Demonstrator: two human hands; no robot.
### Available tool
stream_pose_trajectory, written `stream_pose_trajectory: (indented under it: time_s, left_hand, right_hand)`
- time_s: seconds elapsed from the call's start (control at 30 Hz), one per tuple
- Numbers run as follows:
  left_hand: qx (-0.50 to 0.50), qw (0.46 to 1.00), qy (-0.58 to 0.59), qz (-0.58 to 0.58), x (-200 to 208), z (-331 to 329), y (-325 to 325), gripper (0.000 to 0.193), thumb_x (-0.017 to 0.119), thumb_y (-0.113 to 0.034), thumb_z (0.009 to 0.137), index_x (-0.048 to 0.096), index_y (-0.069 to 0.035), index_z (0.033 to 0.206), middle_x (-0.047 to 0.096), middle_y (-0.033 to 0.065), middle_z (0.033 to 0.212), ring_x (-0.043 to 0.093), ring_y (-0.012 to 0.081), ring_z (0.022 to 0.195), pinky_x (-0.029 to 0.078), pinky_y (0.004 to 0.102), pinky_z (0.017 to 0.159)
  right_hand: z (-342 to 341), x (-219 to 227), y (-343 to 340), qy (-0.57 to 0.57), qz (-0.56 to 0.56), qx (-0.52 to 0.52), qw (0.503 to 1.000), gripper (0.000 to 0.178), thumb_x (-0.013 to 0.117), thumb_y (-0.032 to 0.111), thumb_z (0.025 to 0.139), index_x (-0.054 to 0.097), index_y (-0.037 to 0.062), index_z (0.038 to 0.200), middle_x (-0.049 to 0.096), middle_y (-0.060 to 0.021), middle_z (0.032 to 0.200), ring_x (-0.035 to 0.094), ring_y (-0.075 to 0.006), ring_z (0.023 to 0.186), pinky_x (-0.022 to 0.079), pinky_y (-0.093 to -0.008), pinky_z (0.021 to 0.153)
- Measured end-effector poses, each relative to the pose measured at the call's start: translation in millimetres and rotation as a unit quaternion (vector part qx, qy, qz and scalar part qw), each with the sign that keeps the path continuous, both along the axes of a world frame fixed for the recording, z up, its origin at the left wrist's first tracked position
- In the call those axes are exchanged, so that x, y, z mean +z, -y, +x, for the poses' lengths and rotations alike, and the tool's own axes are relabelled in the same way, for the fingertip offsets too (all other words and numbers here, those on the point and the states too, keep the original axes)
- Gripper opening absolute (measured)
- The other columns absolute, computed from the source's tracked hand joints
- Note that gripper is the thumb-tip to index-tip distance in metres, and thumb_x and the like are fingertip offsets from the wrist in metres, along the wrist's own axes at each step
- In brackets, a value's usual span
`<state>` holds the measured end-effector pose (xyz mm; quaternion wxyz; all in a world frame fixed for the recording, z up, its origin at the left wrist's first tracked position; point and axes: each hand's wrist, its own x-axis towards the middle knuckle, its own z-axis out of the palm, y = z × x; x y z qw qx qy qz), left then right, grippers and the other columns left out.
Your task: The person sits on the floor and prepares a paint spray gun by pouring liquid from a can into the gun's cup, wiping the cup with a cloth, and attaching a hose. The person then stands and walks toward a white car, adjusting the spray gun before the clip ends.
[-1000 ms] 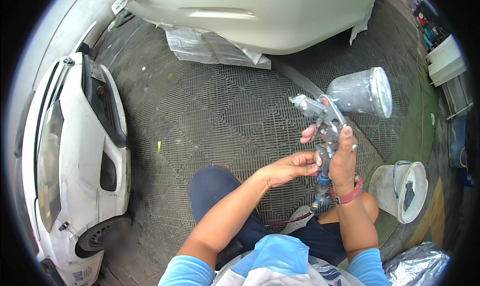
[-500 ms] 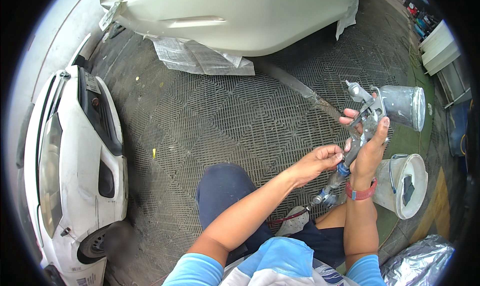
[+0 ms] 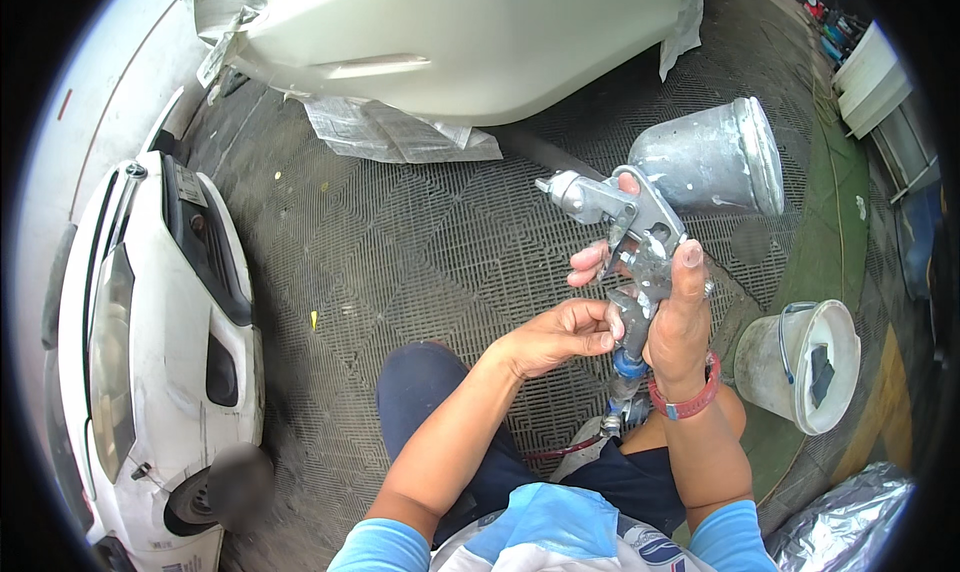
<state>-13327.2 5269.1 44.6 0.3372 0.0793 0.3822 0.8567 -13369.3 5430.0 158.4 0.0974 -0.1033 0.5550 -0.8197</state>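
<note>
A metal spray gun [image 3: 650, 252] with a paint-smeared silver cup [image 3: 700, 157] is tilted sideways in front of me. My right hand [image 3: 680, 327] is wrapped round its handle, thumb up along the back and fingers showing past the trigger. A red band circles that wrist. My left hand [image 3: 565, 334] is closed in a pinch at the lower handle, just above a blue ring fitting [image 3: 628, 364]; the exact spot under its fingertips is hidden. Below the fitting hangs a regulator [image 3: 622, 412], joined to a dark red hose [image 3: 560, 453].
A pale car body panel [image 3: 480, 47] edged with masking sheet [image 3: 395, 137] stands ahead. A white car bumper [image 3: 170, 372] with headlight is at left. A white bucket [image 3: 775, 372] and crumpled foil [image 3: 845, 522] lie right. Patterned rubber matting [image 3: 430, 232] covers the floor.
The spray gun and both hands have moved left and closer, and the cup has tipped upward. The right hand keeps its grip; the left stays pinched at the lower handle.
</note>
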Motion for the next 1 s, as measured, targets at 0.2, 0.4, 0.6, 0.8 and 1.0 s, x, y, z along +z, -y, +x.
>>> stream_pose_trajectory:
  time_s: [0.2, 0.4, 0.6, 0.8, 1.0]
  left_hand:
    - [0.015, 1.000, -0.012, 0.002, 0, -7, -20, 0.046, 0.076, -0.038, 0.106, 0.065, -0.007, 0.138, 0.064, 0.0031, 0.141, 0.059, 0.0173, 0.135, 0.045, 0.0386, 0.118]
    - [0.038, 0.998, -0.021, -0.048, -5, -7, -24, 0.058, 0.073, -0.043, 0.107, 0.060, -0.006, 0.149, 0.060, 0.0089, 0.154, 0.061, 0.0218, 0.136, 0.045, 0.0416, 0.122]
    - [0.091, 0.993, 0.012, -0.070, -10, -9, -17, 0.053, 0.069, -0.042, 0.110, 0.060, -0.009, 0.150, 0.062, 0.0072, 0.150, 0.063, 0.0174, 0.132, 0.050, 0.0362, 0.116]
    - [0.107, 0.991, 0.019, -0.077, -14, -8, -16, 0.050, 0.068, -0.042, 0.111, 0.062, -0.011, 0.149, 0.064, 0.0034, 0.145, 0.063, 0.0138, 0.127, 0.052, 0.0334, 0.114]
    - [0.123, 0.987, 0.039, -0.095, -32, -11, -11, 0.048, 0.067, -0.039, 0.112, 0.061, -0.011, 0.150, 0.067, 0.0005, 0.141, 0.063, 0.0123, 0.124, 0.051, 0.0324, 0.111]
  right_hand:
    - [-14, 6, -16, 0.013, -0.012, -0.057, 0.998, 0.082, 0.027, 0.065, 0.116, 0.048, 0.0017, 0.163, 0.073, -0.0109, 0.097, 0.072, -0.0183, 0.084, 0.057, -0.0264, 0.061]
    - [-37, 12, -55, 0.002, 0.017, -0.206, 0.978, 0.075, 0.027, 0.064, 0.117, 0.047, 0.0074, 0.163, 0.076, -0.0137, 0.103, 0.077, -0.0187, 0.089, 0.050, -0.0217, 0.045]
    - [-46, 21, -71, -0.024, 0.028, -0.262, 0.964, 0.071, 0.030, 0.060, 0.118, 0.048, 0.0061, 0.161, 0.077, -0.0172, 0.110, 0.078, -0.0202, 0.092, 0.048, -0.0224, 0.044]
    - [-40, 35, -53, -0.041, 0.023, -0.201, 0.978, 0.075, 0.028, 0.062, 0.117, 0.050, 0.0056, 0.161, 0.076, -0.0130, 0.101, 0.076, -0.0173, 0.088, 0.049, -0.0213, 0.046]
    - [-14, 56, -19, -0.024, 0.014, -0.061, 0.998, 0.082, 0.028, 0.066, 0.116, 0.042, 0.0022, 0.166, 0.075, -0.0145, 0.100, 0.075, -0.0180, 0.084, 0.052, -0.0213, 0.045]
